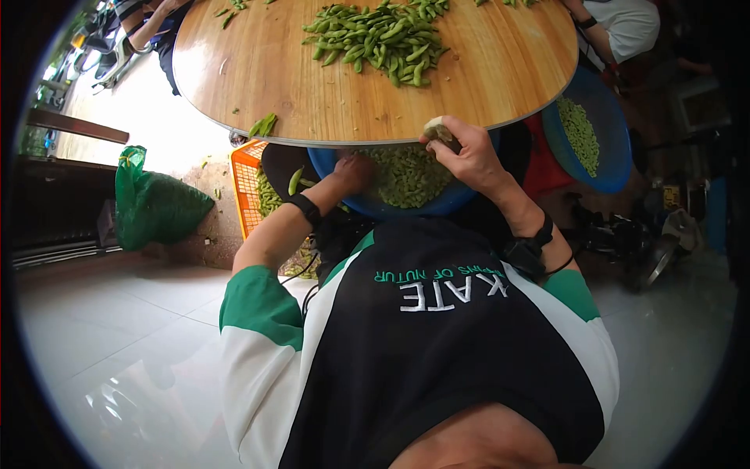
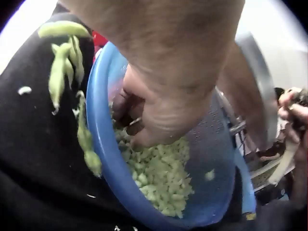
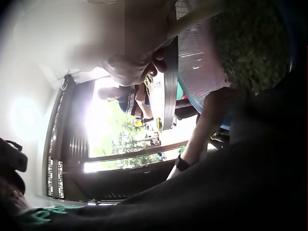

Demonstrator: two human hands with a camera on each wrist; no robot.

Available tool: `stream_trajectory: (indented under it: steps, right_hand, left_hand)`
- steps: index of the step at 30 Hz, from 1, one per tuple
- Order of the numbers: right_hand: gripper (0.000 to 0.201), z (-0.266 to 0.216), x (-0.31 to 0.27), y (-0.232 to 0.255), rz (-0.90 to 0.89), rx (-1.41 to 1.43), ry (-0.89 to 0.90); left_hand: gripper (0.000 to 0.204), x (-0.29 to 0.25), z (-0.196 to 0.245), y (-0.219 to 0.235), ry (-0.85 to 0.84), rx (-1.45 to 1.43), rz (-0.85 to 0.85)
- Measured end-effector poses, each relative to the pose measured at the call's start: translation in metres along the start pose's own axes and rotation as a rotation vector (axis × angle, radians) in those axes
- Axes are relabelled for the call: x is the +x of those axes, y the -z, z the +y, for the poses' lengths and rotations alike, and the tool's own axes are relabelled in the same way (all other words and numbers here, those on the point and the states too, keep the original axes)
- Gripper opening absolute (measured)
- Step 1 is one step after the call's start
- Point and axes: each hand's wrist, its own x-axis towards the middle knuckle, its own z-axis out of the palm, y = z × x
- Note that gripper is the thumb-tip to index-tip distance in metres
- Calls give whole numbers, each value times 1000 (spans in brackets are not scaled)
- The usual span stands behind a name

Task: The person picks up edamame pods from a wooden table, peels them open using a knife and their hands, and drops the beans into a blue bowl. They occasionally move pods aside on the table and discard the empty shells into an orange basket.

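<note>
A blue basin (image 2: 98, 139) of shelled green beans (image 1: 410, 176) stands under the near edge of the round table. Over these beans (image 2: 161, 178) my left hand (image 1: 355, 172) reaches down inside the basin. In the left wrist view the fingers of that hand (image 2: 161, 113) are curled, with a pale bit between them; the rest of the grip is hidden. Raised by the table edge, my right hand (image 1: 476, 160) pinches a small brownish and pale thing (image 1: 441, 134) that cannot be made out. The right wrist view shows this hand (image 3: 130, 62) blurred and overexposed.
Bean pods (image 1: 383, 39) are heaped on the round wooden table (image 1: 258, 70). An orange crate (image 1: 246, 184) and a green bag (image 1: 156, 203) stand at the left, another blue basin (image 1: 617, 156) at the right. Several pods (image 2: 57, 77) lie on dark cloth. Other people sit at the table.
</note>
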Motion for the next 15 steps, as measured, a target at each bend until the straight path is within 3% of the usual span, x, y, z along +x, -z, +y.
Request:
stream_trajectory:
  steps: [2, 7, 9, 10, 12, 15]
  right_hand:
    - [14, 1, -2, 4, 41, 54, 8]
    - [15, 4, -1, 10, 151, 248, -161]
    - [15, -1, 3, 15, 164, 301, -218]
    - [15, -3, 5, 17, 174, 354, -288]
    - [17, 7, 11, 20, 206, 463, -293]
    - [21, 17, 20, 25, 249, 632, -298]
  left_hand:
    - [17, 8, -1, -10, 31, 21, -35]
    - [18, 3, -8, 0, 83, 89, -89]
    - [16, -9, -14, 9, 81, -133, 179]
    - [16, -20, -9, 24, 77, -119, 182]
    - [11, -50, 5, 56, 109, -404, 451]
    - [12, -108, 4, 102, 219, -409, 544]
